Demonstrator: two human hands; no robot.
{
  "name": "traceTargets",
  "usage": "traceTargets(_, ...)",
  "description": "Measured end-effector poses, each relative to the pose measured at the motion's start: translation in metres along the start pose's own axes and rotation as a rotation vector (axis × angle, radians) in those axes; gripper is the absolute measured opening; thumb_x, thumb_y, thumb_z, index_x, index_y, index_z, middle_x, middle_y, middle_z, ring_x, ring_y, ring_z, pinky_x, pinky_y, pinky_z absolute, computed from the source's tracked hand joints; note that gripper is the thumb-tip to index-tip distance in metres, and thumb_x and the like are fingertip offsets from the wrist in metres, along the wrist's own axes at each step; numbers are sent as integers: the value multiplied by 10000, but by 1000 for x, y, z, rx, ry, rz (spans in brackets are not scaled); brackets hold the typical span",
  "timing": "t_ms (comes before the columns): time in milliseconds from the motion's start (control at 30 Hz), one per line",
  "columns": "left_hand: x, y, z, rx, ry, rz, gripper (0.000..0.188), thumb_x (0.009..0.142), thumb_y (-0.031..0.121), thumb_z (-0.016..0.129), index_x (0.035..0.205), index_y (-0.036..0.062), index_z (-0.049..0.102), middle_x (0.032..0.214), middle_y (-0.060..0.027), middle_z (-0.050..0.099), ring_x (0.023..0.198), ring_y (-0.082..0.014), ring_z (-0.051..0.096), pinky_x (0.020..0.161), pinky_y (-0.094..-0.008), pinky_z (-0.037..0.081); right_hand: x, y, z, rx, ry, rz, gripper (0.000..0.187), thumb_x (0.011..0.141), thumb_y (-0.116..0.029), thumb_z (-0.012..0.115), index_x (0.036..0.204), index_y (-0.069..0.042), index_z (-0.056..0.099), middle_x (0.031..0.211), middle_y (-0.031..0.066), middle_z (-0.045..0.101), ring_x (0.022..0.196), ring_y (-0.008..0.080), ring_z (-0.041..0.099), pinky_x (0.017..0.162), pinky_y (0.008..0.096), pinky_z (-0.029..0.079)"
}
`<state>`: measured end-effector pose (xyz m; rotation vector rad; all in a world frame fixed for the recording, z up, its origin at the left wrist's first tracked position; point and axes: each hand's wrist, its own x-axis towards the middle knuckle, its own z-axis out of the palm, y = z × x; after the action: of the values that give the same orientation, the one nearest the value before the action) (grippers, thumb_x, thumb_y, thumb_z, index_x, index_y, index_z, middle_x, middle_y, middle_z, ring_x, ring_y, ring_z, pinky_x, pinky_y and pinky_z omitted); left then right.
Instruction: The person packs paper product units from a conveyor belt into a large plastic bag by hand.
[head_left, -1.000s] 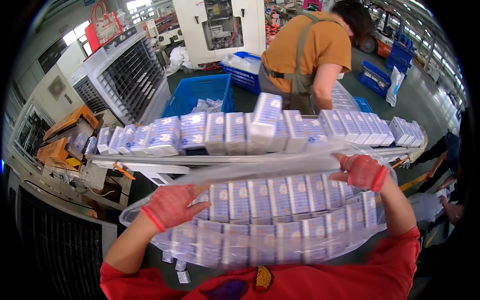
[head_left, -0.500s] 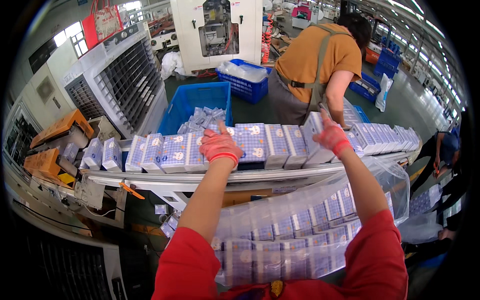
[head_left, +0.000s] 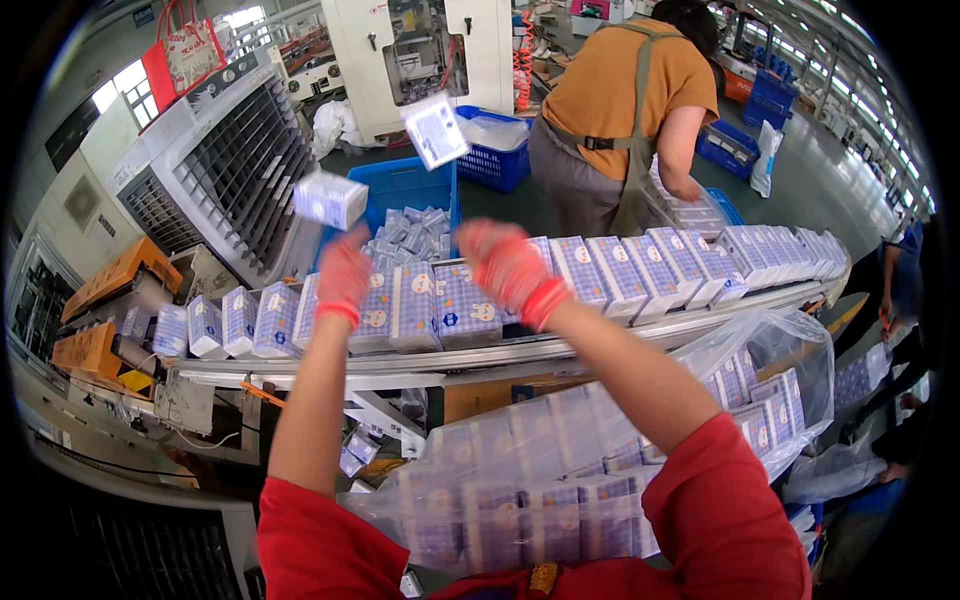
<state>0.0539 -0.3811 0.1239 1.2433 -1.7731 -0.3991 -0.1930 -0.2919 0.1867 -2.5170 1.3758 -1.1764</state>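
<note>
Both my hands wear reddish gloves and are blurred by motion over a row of purple-checked packs [head_left: 413,305] printed with rabbits. My left hand [head_left: 345,277] is raised in front of the row. Just above its fingertips a pack [head_left: 330,199] is tilted in the air; whether they touch is unclear. My right hand [head_left: 505,268] is over the row's middle, its fingers smeared. A second pack [head_left: 436,131] is in mid-air, apart from both hands, above the blue crate [head_left: 400,180]. Small packs [head_left: 415,232] lie heaped in that crate.
The row stands on a conveyor with a metal rail [head_left: 400,372]. Below, a clear plastic bag [head_left: 560,450] holds several packs. Across the conveyor, a person in an orange shirt [head_left: 625,85] bends over a crate. An air cooler [head_left: 235,150] stands at left, other people at far right.
Two packs are now in the air near the blue crate. My left hand has moved left, and my right hand has swung left from the row's right part. The row has shifted.
</note>
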Motion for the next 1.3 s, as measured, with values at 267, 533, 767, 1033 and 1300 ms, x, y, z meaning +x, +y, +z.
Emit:
traceTargets(267, -68, 84, 10, 766, -369, -479, 490, 713, 267, 545, 1152, 64, 469, 1317, -139, 281, 1137, -361, 362, 890, -363, 371, -18, -2, 90, -468, -250, 914, 772, 627, -303, 612, 1252, 2, 277, 1243, 274, 284, 1134, 399, 326, 918, 399, 317)
traceTargets(533, -101, -15, -59, -22, -188, -166, 419, 790, 240, 516, 1142, 23, 453, 970, -187, 574, 914, -321, 540, 826, -332, 401, -32, 33, 40, 1047, -122, 1095, 609, 701, -229, 610, 1204, -3, 353, 1023, 181, 535, 916, 273, 558, 812, 387, 442)
traceTargets(767, -122, 66, -38, 749, -172, 228, 576, 697, 525, 542, 1187, 235, 457, 1210, -86, 418, 1125, -334, 370, 908, -577, 203, -30, -9, 77, 177, -80, 528, 365, 775, -275, 492, 1055, -44, 528, 1124, 225, 456, 1070, 301, 443, 893, 339, 365)
traceTargets(1033, -95, 81, 0, 776, -326, 248, 489, 761, 502, 470, 1193, 273, 449, 1283, -41, 367, 1170, -283, 335, 932, -580, 156, -29, -2, 29, -579, -464, 1012, 958, 588, -409, 679, 1335, -107, 161, 1323, 238, 195, 1112, 364, 382, 878, 457, 350)
traceTargets(1300, -108, 52, -12, 627, -201, 511, 483, 765, 437, 508, 1193, 225, 436, 1242, -66, 413, 1153, -273, 365, 962, -537, 167, -63, 77, -7, 1162, -179, 1173, 486, 657, -264, 592, 1093, -90, 468, 949, 98, 567, 769, 223, 580, 629, 389, 487)
